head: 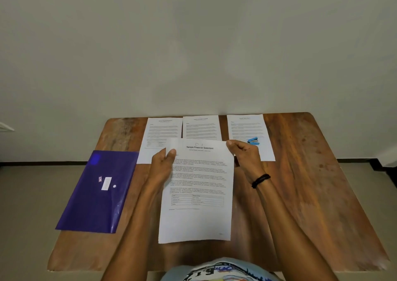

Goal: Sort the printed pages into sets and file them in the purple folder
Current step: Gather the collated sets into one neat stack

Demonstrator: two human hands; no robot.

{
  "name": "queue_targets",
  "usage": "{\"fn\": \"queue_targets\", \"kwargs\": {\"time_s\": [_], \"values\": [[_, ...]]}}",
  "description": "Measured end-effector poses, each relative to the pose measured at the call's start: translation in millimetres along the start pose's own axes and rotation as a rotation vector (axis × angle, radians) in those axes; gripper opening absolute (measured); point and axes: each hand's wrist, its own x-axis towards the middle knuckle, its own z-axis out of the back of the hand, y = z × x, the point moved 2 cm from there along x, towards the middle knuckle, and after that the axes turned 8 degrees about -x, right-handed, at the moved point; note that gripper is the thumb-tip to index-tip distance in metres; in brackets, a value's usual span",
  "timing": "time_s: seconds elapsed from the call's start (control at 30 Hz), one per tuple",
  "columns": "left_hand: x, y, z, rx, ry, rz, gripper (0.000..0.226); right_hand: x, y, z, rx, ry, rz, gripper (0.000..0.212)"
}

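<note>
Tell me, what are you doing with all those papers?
A person is sorting printed pages at a wooden table. The left-hand grip and the right-hand grip pinch the top corners of the Sample Financial Statement page, holding it over the table. Three more pages lie in a row along the far edge, with a blue stapler on the rightmost page. The purple folder lies flat at the left, partly overhanging the table's edge.

Left hand (164,162), right hand (245,154) pinch page (196,216) top corners; forearms extended forward.
</note>
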Motion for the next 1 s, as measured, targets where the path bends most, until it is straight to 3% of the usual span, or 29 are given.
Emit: {"fn": "queue_targets", "kwargs": {"time_s": [0.23, 0.43, 0.47, 0.57, 0.63, 0.77, 0.9, 1.0], "values": [[4, -5, -23, -0.106, 0.057, 0.043, 0.029, 1, -21, 24, 0.084, -0.075, -0.008, 0.012], [12, -4, -52, -0.039, 0.047, 0.041, 0.024, 7, -30, 39, 0.031, -0.147, 0.017, 0.005], [12, -1, -57, -0.046, 0.041, 0.053, 0.025, 8, -33, 42, 0.047, -0.162, -0.008, 0.012], [12, 5, -76, -0.120, -0.055, 0.082, 0.022, 12, -45, 51, 0.441, 0.044, -0.174, 0.041], [16, 10, -85, -0.176, -0.146, 0.122, 0.023, 10, -47, 60, 0.614, 0.185, -0.215, 0.038], [26, 20, -97, -0.205, -0.245, 0.190, 0.018, 1, -67, 66, 0.398, 0.461, -0.180, 0.038], [26, 22, -106, -0.056, -0.187, 0.273, 0.023, 8, -87, 75, 0.180, 0.464, -0.196, 0.044], [28, 21, -105, -0.187, -0.031, 0.321, 0.031, 18, -91, 85, 0.200, 0.509, -0.252, 0.068]]}}
